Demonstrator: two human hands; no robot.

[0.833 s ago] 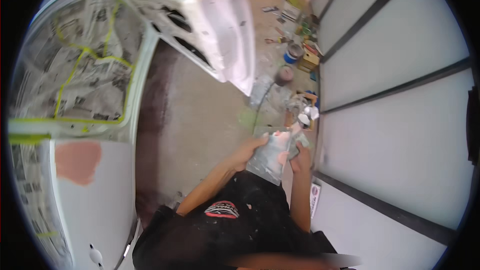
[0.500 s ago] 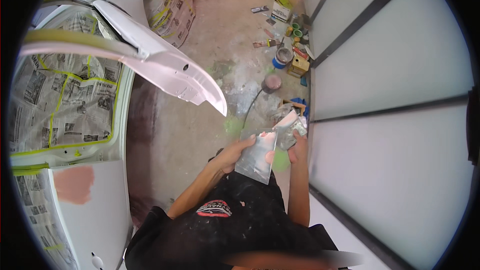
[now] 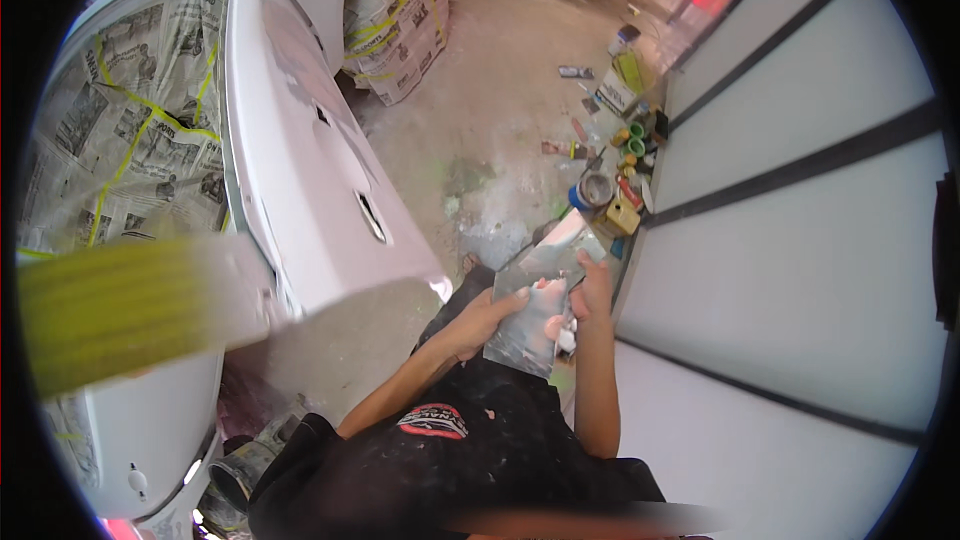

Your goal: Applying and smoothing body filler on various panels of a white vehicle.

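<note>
Near a curved door [image 3: 320,180], left fingers [image 3: 515,300] grip a pink-smeared plate [image 3: 524,328].

Grey plate [image 3: 522,340] with pink smears; black shirt [image 3: 400,475]

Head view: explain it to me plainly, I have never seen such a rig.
There is no machine at work, just a person's two bare hands. The picture comes from the left of two fisheye cameras worn on the head, looking down, so straight edges bend. The left hand holds a grey sheet with pink smears; the right hand holds a flat piece with a pinkish edge. A white door is on the left. On the floor stand a blue tin and a yellowish box.
</note>
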